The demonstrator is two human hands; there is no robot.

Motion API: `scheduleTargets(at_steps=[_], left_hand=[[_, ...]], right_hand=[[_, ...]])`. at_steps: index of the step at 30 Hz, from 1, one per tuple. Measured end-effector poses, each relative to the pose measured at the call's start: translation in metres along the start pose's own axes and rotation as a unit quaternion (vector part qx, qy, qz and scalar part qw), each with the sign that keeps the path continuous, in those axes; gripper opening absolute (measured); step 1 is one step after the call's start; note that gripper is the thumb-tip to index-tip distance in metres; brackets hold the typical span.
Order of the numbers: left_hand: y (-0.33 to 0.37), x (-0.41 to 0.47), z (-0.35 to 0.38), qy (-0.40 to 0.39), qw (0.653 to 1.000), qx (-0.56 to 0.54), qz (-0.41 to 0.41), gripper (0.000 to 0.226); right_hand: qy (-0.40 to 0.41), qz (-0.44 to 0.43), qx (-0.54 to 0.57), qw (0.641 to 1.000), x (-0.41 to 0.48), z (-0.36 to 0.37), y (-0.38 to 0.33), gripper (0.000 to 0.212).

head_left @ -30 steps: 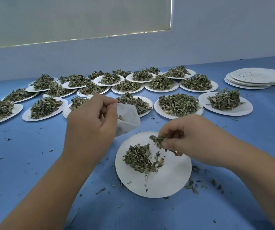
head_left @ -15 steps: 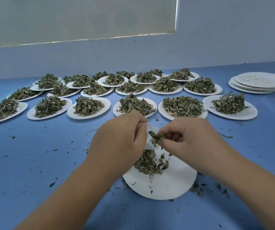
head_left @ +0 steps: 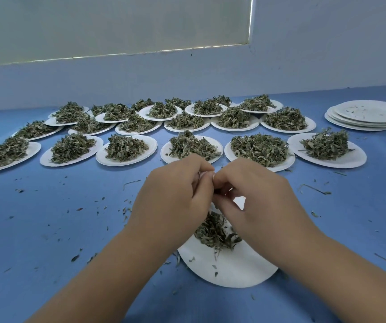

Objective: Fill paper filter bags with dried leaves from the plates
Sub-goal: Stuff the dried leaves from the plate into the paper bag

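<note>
Above the near plate (head_left: 229, 271), my left hand (head_left: 175, 194) pinches the paper filter bag (head_left: 201, 176), seen only as a white sliver. My right hand (head_left: 257, 194) meets it with fingers curled, and whether it grasps anything I cannot tell. Working here presumably lets spills drop back onto that plate's small heap of dried leaves (head_left: 215, 234). Beyond it, heaped plates (head_left: 150, 145) lie in rows on the blue table (head_left: 47, 217), with a stack of emptied plates (head_left: 369, 113) at far right.

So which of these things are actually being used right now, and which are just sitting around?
In use: left hand, right hand, filter bag mostly hidden between them, nearest plate, its dried leaves.
Lying about: rows of full plates waiting, stack of empty plates, leaf crumbs on the blue table.
</note>
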State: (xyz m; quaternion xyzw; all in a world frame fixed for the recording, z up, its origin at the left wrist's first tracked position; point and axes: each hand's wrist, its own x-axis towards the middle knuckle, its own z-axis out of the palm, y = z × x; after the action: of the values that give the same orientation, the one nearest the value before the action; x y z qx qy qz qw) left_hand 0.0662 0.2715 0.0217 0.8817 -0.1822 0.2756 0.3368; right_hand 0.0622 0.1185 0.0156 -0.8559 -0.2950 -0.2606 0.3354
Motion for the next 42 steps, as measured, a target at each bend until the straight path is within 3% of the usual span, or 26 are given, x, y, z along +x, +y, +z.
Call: scheduleTargets(at_steps=[9, 12, 18, 20, 25, 35, 42], left_hand=[[-0.006, 0.005, -0.002, 0.038, 0.996, -0.068, -0.041, 0.019], [-0.004, 0.005, -0.004, 0.040, 0.992, -0.098, -0.066, 0.017], [-0.002, 0.007, -0.007, 0.053, 0.987, -0.121, -0.091, 0.016], [-0.002, 0.007, -0.008, 0.056, 0.986, -0.125, -0.095, 0.015], [0.000, 0.008, -0.009, 0.069, 0.979, -0.150, -0.118, 0.014], [0.002, 0.007, -0.007, 0.068, 0.978, -0.156, -0.119, 0.016], [0.005, 0.004, -0.005, 0.045, 0.989, -0.120, -0.069, 0.017]], right_hand=[[0.040, -0.006, 0.072, 0.997, 0.002, -0.017, 0.007, 0.022], [0.023, -0.008, 0.048, 0.999, 0.002, -0.024, 0.009, 0.028], [-0.047, 0.000, -0.005, 0.999, 0.001, -0.023, 0.010, 0.016], [-0.068, 0.006, -0.024, 0.997, 0.000, -0.024, 0.009, 0.025], [-0.111, 0.115, -0.029, 0.987, -0.001, -0.012, 0.003, 0.051], [-0.029, 0.083, 0.006, 0.996, -0.004, -0.005, -0.001, 0.016], [-0.006, 0.074, 0.026, 0.997, -0.002, -0.009, 0.001, 0.016]])
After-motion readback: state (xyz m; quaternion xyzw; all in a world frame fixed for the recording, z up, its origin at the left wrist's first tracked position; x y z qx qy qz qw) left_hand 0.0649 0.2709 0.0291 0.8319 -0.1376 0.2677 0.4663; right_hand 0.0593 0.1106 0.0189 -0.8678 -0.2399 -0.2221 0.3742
